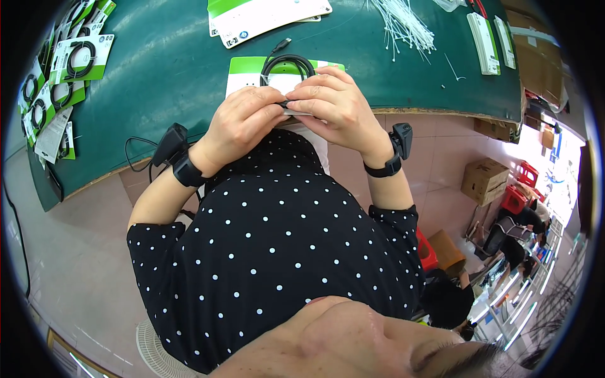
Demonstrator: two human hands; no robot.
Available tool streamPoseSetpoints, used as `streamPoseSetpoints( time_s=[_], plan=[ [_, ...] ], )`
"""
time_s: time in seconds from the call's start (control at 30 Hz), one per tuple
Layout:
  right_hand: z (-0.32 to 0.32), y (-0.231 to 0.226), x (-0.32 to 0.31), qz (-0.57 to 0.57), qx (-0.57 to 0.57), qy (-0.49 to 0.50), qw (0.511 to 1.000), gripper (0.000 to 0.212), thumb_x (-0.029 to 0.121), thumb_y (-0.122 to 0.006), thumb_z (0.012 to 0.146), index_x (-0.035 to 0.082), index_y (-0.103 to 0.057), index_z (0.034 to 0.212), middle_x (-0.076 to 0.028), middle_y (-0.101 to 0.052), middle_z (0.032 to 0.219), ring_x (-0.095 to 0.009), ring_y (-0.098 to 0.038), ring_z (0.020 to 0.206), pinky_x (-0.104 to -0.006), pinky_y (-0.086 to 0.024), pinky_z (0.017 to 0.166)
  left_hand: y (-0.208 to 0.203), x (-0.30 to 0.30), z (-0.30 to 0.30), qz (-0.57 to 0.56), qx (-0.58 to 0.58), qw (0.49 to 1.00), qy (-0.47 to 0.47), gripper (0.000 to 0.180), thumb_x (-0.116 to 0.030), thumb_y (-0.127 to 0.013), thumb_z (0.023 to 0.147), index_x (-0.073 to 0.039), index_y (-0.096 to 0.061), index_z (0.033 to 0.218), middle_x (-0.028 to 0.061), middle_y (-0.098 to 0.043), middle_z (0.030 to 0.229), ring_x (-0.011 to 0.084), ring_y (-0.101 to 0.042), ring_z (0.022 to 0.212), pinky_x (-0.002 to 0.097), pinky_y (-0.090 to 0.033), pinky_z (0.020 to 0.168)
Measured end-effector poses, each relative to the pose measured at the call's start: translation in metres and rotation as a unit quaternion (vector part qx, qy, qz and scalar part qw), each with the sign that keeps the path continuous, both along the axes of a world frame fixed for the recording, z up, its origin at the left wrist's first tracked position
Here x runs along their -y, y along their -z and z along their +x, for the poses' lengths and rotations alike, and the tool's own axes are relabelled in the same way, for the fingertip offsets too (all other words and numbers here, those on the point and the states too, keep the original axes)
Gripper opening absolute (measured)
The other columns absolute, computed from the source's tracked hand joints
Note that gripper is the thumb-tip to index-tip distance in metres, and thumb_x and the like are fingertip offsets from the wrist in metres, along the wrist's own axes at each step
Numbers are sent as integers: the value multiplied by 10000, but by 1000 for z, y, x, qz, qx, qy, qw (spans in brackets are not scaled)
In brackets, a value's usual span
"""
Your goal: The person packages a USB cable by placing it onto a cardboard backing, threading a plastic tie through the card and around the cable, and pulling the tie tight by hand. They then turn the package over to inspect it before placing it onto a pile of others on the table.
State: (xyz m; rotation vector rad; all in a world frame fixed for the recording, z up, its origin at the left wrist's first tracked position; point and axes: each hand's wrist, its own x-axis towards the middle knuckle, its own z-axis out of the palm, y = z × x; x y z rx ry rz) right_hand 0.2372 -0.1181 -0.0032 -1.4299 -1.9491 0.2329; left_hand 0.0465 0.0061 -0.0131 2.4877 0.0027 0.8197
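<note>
- Hidden: near part of the black cable coil and much of the green-and-white card under it, both behind the fingers. Thumbs mostly out of sight too.
- Cut off: far edge of the green tabletop runs out of frame; so does the top of the flat card stack lying beyond the work spot.
- Hard to make out: pile of carded cables by tabletop's left edge, overlapping, squeezed by fisheye rim.
- Labels: green-and-white printed cards; flat stack shows a round blue mark near its lower corner. Other print too small to read.
- Left hand: fingers bent and bunched, tips pinched together on a short dark bit of the cable at the coil's near side; practically no gap.
- Right hand: same pinch, tips meeting the left ones; index finger raised higher, against the coil's right side. Exact thumb contact can't be told.
- Cable location: middle of tabletop's near edge, coiled on the card, plug end sticking up past the coil toward the far side.
- Around: loose white zip ties toward far side, right of the flat stack; narrow card bundle near tabletop's right edge.
</note>
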Motion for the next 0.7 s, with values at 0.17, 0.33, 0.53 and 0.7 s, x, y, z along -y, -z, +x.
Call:
streamPoseSetpoints(
  time_s=[0.17,0.33,0.53,0.7],
  plan=[
    [4,0,-5,-9,-35,-6,999,236,82,-754,712,108,-705,941,9,-694,1003,-184,-634,975,-411,-434,966,1,-10,-4,13,-34,999,21,207,8,-707,738,4,-629,930,125,-671,1035,280,-662,933,379,-527,806],
    [6,-5,-12,-9,-40,-15,999,206,66,-745,729,102,-710,929,11,-699,967,-184,-639,945,-411,-443,954,3,-13,-5,9,-27,999,20,189,19,-690,755,2,-627,933,128,-674,1056,273,-662,960,372,-522,825],
    [4,-1,-17,-2,-39,-16,999,165,54,-736,745,101,-704,900,12,-701,941,-183,-635,943,-420,-442,956,0,-12,-5,13,-39,999,-5,172,-12,-706,762,-12,-633,917,107,-682,1070,256,-663,982,391,-504,893],
    [2,-2,-17,-7,-39,-7,999,152,56,-736,745,100,-698,885,14,-700,945,-183,-635,942,-424,-442,957,-7,-16,-3,59,-32,998,-5,161,-37,-720,761,-25,-636,898,86,-684,1065,245,-663,987,419,-488,937]
  ],
)
